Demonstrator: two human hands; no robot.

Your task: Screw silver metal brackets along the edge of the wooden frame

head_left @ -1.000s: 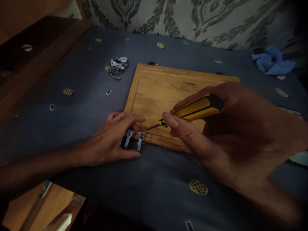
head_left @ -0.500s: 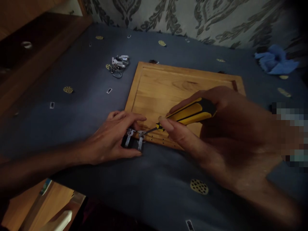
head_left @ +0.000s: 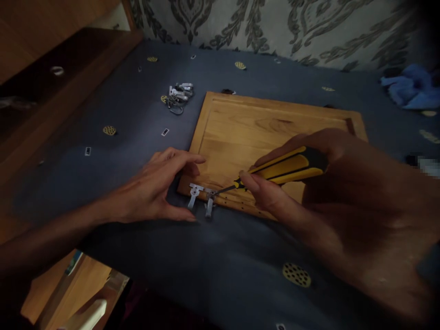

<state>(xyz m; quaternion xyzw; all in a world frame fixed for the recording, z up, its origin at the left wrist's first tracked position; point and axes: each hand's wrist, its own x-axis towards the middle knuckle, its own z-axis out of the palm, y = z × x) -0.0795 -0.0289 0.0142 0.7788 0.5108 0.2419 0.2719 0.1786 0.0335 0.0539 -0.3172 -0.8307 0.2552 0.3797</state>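
A yellow and black screwdriver (head_left: 292,166) is gripped in my right hand (head_left: 330,201). Its tip meets the upper part of a metal hinge (head_left: 209,207) at the near left edge of a wooden panel (head_left: 240,137). Beside it on the left lies a second metal hinge (head_left: 194,194), overhanging the same edge. My left hand (head_left: 156,188) is around the panel's near left corner, thumb and fingers apart, with nothing between them. Small dark holes run along the panel's near edge to the right of the hinges.
Several metal hinges (head_left: 180,94) lie in a pile behind the panel's left side. A blue cloth (head_left: 410,87) rests at the far right. The patterned dark blue tablecloth (head_left: 137,110) covers the table up to the papered wall (head_left: 237,23). A wooden cabinet (head_left: 51,36) stands at the left.
My left hand has drawn back leftward from the hinges, its fingers wider apart. The screwdriver tip stays at the right hinge. The whole view has shifted slightly.
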